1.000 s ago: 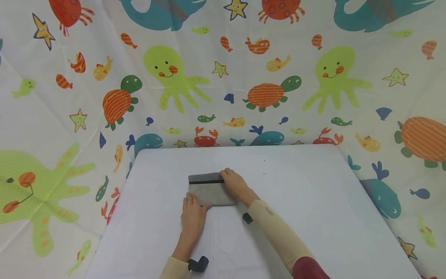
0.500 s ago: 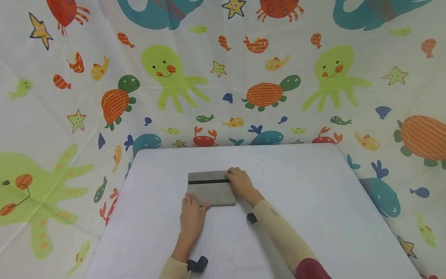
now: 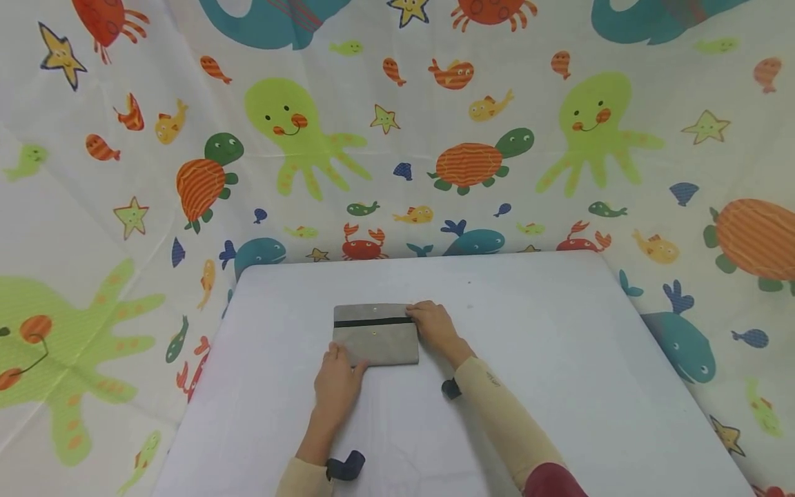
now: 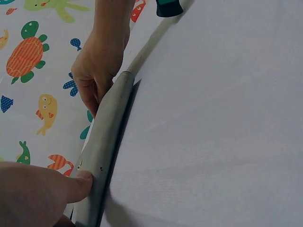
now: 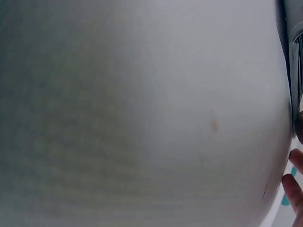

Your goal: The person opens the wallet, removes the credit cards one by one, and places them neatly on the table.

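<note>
A grey wallet (image 3: 375,345) lies on the white table, with a black strip across its upper part and a small snap on either side of the strip. My left hand (image 3: 337,386) holds its lower left corner, thumb along the front edge. In the left wrist view, the left thumb (image 4: 78,187) presses on the wallet (image 4: 106,127) near the snaps; the other left fingers are mostly hidden. At the upper right corner, my right hand (image 3: 437,331) pinches the wallet's edge. Layered folds of the wallet (image 5: 294,61) show at the right wrist view's edge, beside right fingertips (image 5: 291,187).
The white table (image 3: 546,359) extends around the wallet on all sides. Behind and beside it hangs a cloth (image 3: 385,152) printed with sea animals. A dark wrist camera (image 3: 346,466) sits at the left wrist, another (image 3: 451,388) at the right.
My right hand has slid a little to the right along the wallet's upper edge, baring more of the black strip and the upper snap. The left hand stays at its corner.
</note>
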{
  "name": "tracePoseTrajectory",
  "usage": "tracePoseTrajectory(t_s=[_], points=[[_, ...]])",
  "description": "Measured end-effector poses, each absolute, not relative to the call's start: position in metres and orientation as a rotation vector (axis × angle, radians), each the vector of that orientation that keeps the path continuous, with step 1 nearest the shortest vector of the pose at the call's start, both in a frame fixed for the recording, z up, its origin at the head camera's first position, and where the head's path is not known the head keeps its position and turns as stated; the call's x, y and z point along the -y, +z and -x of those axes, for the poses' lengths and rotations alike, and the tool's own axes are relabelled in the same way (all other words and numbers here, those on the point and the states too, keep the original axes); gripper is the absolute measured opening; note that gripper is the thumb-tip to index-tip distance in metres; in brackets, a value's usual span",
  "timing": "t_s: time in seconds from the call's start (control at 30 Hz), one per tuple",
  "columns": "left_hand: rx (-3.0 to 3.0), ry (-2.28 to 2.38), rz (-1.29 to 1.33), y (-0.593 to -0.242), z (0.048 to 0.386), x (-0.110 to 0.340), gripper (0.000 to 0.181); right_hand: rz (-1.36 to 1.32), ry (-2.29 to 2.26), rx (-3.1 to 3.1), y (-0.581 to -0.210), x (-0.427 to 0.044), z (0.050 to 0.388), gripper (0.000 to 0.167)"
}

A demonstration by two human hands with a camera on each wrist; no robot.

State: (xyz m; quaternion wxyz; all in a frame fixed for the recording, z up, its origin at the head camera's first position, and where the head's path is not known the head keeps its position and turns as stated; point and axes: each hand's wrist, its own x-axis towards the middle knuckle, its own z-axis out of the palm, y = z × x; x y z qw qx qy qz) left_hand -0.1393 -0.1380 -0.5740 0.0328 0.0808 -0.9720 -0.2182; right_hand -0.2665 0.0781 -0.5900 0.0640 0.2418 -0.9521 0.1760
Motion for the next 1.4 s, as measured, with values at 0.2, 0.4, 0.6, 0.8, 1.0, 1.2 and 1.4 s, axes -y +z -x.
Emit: tracePoseTrajectory(t_s=[0.2, 0.4, 0.6, 0.8, 1.0, 1.2, 1.4], points=[[3.005, -0.666, -0.152, -0.568, 0.156, 0.145, 0.055, -0.693, 0.5, 2.928, -0.591, -0.077, 0.266, 0.027], [3.027, -0.583, 0.026, -0.568, 0.18, 0.151, 0.047, -0.701, 0.515, 2.994, -0.585, -0.074, 0.267, 0.03], [3.041, -0.537, 0.059, -0.569, 0.192, 0.153, 0.044, -0.717, 0.504, 3.055, -0.584, -0.072, 0.268, 0.032], [2.932, -0.583, 0.051, -0.56, 0.194, 0.153, 0.035, -0.72, 0.52, 3.028, -0.582, -0.075, 0.266, 0.033], [2.875, -0.662, -0.012, -0.548, 0.189, 0.153, 0.038, -0.744, 0.538, 3.008, -0.582, -0.077, 0.267, 0.032], [2.904, -0.707, -0.115, -0.534, 0.174, 0.154, 0.041, -0.763, 0.552, 2.998, -0.586, -0.079, 0.269, 0.03], [2.922, -0.755, -0.188, -0.527, 0.148, 0.156, 0.04, -0.752, 0.562, 3.002, -0.589, -0.079, 0.27, 0.032]])
